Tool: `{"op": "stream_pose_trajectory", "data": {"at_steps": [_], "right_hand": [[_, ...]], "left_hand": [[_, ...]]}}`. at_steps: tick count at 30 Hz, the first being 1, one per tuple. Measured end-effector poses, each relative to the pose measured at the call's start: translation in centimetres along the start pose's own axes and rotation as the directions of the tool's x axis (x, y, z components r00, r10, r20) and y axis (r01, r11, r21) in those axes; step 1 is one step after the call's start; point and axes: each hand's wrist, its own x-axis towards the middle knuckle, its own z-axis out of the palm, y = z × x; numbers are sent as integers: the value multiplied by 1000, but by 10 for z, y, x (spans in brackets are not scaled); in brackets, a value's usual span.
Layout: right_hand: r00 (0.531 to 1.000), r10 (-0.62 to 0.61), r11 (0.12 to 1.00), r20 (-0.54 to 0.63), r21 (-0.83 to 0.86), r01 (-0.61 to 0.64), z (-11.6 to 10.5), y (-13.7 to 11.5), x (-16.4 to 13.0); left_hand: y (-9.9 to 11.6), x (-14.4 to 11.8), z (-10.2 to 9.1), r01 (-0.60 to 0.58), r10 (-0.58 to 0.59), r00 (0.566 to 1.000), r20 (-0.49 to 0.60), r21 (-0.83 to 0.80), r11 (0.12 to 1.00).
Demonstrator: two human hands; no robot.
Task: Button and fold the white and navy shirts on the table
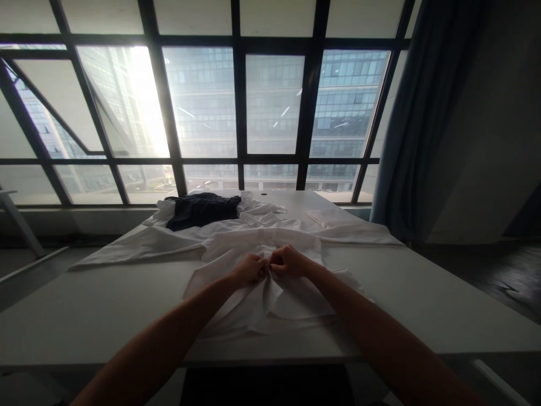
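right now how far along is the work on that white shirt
Done: the white cloth shirt lies spread on the white table, sleeves out to both sides. In hand: the left hand and right hand pinch its front together at mid-chest, apparently fastening it. Left: the lower front looks open, and a dark folded garment waits behind.

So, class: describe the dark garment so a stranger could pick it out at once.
Start at the white table below the big window. At its far edge, left of centre, lies the dark garment, crumpled on white clothes. It is the only dark piece among them.
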Motion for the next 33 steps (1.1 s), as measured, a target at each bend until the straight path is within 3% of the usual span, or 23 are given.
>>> {"op": "stream_pose_trajectory", "data": {"at_steps": [4,9,16,22,25,28,33], "right_hand": [[1000,17,996,-5,-93,-17,3,0,0],[999,20,990,47,-138,-13,4,-1,0],[999,7,989,37,-149,-1,1,-2,0],[994,104,984,22,143,-106,1,2,1],[985,169,935,25,313,-168,3,3,2],[971,238,859,26,462,-223,3,2,3],[935,323,806,148,475,-354,-2,-1,2]], "left_hand": [[0,-1,-3,-68,68,998,6,186,980],[2,-4,-10,-148,137,989,60,475,868],[-1,1,-9,-126,91,989,116,336,933],[-6,3,-11,-238,214,971,105,346,908],[-6,3,-12,-313,307,948,88,443,840],[-7,4,-12,-394,439,897,51,544,741],[-8,6,-11,-428,494,868,46,571,701]]}}
